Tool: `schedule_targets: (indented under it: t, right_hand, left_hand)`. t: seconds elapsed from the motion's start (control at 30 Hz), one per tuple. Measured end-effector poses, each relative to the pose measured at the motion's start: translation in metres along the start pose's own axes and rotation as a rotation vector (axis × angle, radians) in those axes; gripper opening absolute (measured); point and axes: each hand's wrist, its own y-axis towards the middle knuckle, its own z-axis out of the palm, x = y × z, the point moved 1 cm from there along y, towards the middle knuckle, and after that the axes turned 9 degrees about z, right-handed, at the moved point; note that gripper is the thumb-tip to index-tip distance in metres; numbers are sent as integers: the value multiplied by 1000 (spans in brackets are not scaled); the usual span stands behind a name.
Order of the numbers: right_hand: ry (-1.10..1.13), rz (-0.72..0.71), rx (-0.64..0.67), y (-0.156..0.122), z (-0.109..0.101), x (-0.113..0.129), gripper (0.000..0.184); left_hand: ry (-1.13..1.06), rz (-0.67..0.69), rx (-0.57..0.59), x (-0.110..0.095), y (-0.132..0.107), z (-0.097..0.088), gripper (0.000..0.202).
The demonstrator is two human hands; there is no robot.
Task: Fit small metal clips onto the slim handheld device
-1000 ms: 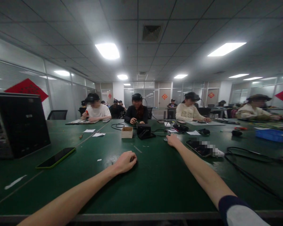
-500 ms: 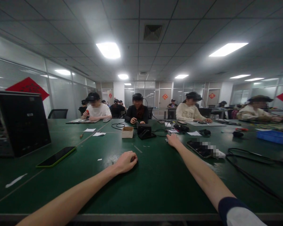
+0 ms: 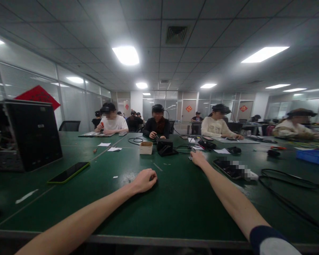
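Note:
My left hand (image 3: 145,180) rests on the green table (image 3: 172,205), its fingers curled inward. A dark hollow shows at the curled fingers, and whatever they may hold is hidden. Stretched further forward, my right hand (image 3: 198,158) lies low over the table with its fingers bent down. A small silver-grey piece (image 3: 190,158) peeks out at its fingertips, too small to name. Just right of that hand lies a dark phone-like device (image 3: 223,168), partly blurred out. A small open cardboard box (image 3: 146,148) and a black stand-like object (image 3: 164,147) are beyond my hands.
To the left are a black computer case (image 3: 39,138) and a green-edged phone (image 3: 68,173). Black cables (image 3: 284,198) loop across the right side, near a blue tray (image 3: 312,157). Paper scraps (image 3: 114,149) lie about. Several people (image 3: 156,124) sit opposite with their own things.
The view has turned slightly left, so the scene sits a little further right. Both hands keep nearly the same place on the table and the same pose.

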Motion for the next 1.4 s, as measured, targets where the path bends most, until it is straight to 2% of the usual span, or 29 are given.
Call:
schedule_targets:
  t: [0.3, 0.53, 1.03, 1.4]
  right_hand:
    - [20, -2, 8, 2, 1, -2, 33]
    - [35, -12, 22, 6, 3, -2, 27]
    - [50, -41, 13, 6, 6, -6, 31]
    - [73, -38, 32, 21, 14, -12, 29]
  left_hand:
    - [-14, -21, 10, -1, 0, -1, 19]
    - [3, -3, -3, 4, 0, 4, 20]
    - [22, -2, 16, 2, 2, 2, 18]
    - [-6, -7, 38, 3, 2, -2, 23]
